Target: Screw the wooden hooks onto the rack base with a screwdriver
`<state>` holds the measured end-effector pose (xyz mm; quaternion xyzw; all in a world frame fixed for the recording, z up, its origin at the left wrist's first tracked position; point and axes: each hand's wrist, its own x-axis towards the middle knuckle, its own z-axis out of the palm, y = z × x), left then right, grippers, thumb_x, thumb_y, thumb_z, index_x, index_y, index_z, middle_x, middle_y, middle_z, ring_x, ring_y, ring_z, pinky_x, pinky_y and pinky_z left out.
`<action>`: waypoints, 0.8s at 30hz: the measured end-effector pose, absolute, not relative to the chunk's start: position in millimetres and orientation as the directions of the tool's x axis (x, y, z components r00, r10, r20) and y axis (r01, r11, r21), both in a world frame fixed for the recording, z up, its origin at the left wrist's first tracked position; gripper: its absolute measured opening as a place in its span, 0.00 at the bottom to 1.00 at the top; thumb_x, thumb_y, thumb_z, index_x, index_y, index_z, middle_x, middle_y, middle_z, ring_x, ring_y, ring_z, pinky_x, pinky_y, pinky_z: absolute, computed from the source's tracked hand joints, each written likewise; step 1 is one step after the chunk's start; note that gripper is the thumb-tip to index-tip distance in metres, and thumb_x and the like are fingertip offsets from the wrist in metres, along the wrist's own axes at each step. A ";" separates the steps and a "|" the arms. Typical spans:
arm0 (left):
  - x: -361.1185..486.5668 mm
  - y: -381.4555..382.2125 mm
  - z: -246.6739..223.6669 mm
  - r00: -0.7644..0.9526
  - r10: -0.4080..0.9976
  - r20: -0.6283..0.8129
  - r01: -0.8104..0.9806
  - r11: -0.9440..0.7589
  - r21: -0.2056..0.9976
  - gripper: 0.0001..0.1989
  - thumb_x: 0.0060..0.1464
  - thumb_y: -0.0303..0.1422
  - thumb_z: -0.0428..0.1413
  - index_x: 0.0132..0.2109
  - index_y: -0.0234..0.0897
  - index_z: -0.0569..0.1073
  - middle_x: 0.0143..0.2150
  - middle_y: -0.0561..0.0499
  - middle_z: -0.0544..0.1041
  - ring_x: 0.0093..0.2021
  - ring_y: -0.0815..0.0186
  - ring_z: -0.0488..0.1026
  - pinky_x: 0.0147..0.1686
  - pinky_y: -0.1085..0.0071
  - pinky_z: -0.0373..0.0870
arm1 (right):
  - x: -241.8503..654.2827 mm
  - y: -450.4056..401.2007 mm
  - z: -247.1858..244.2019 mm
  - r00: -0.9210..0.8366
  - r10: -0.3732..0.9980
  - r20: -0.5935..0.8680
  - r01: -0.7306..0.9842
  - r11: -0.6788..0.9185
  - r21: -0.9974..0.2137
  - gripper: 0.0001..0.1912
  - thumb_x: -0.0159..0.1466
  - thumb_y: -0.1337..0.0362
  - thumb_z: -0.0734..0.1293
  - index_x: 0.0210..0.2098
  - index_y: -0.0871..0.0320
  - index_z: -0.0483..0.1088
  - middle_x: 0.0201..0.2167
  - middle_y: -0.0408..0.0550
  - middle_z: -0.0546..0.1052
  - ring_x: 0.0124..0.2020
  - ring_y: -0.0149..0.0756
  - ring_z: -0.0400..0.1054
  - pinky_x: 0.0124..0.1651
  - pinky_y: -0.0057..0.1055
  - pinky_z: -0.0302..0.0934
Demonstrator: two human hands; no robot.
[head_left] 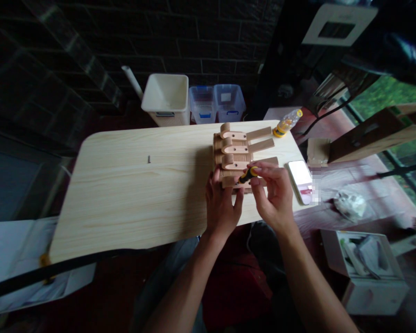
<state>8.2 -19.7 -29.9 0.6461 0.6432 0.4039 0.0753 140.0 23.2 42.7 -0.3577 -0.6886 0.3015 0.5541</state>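
A light wooden assembly, with several rounded blocks in a row and slats sticking out to the right, lies on the pale wooden table. In my right hand is a yellow and black screwdriver, pinched by its handle. Its tip points down-left at the block nearest me, where a screw or hole seems to be. My left hand grips the near left corner of the assembly, fingers along its side and thumb by the near edge. Dark screw heads or holes show on the other blocks.
A clear bottle with a yellow cap stands at the table's far right corner. A phone lies by the right edge. One small dark piece rests left of centre. Behind the table are a cream bin and clear boxes.
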 end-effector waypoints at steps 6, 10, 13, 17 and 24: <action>8.1 -19.9 -30.3 -0.166 0.890 0.424 0.759 -0.160 0.632 0.21 0.73 0.40 0.55 0.68 0.42 0.71 0.80 0.35 0.54 0.79 0.41 0.55 0.74 0.37 0.60 | 141.3 24.5 43.2 -0.114 0.820 0.561 0.192 0.572 -0.798 0.10 0.71 0.64 0.71 0.51 0.46 0.73 0.51 0.48 0.77 0.56 0.42 0.75 0.57 0.47 0.77; 8.4 -19.3 -31.6 -0.161 0.890 0.427 0.760 -0.165 0.629 0.20 0.72 0.40 0.56 0.67 0.42 0.71 0.80 0.35 0.55 0.79 0.42 0.56 0.74 0.38 0.61 | 140.6 23.1 43.4 -0.131 0.828 0.546 0.147 0.561 -0.815 0.10 0.74 0.64 0.68 0.53 0.46 0.72 0.56 0.50 0.77 0.60 0.44 0.76 0.60 0.51 0.77; 8.8 -18.7 -32.6 -0.168 0.891 0.422 0.757 -0.157 0.634 0.20 0.73 0.40 0.55 0.67 0.43 0.71 0.80 0.36 0.54 0.79 0.42 0.55 0.74 0.37 0.60 | 139.6 21.7 44.1 -0.143 0.833 0.535 0.117 0.551 -0.826 0.09 0.75 0.64 0.66 0.53 0.47 0.72 0.58 0.50 0.78 0.61 0.44 0.76 0.63 0.55 0.76; 9.2 -18.6 -34.0 -0.173 0.892 0.418 0.758 -0.150 0.634 0.21 0.73 0.41 0.55 0.68 0.44 0.69 0.80 0.37 0.54 0.79 0.42 0.55 0.73 0.36 0.61 | 139.0 20.9 43.9 -0.137 0.837 0.530 0.106 0.544 -0.832 0.09 0.75 0.64 0.67 0.53 0.47 0.72 0.59 0.50 0.79 0.61 0.45 0.77 0.64 0.55 0.76; 9.2 -19.2 -33.0 -0.170 0.885 0.433 0.771 -0.154 0.618 0.21 0.73 0.40 0.56 0.68 0.43 0.70 0.79 0.35 0.55 0.78 0.41 0.56 0.73 0.36 0.62 | 141.7 26.1 40.1 -0.114 0.821 0.559 0.158 0.570 -0.806 0.09 0.73 0.64 0.70 0.51 0.46 0.72 0.52 0.49 0.78 0.56 0.42 0.77 0.57 0.47 0.77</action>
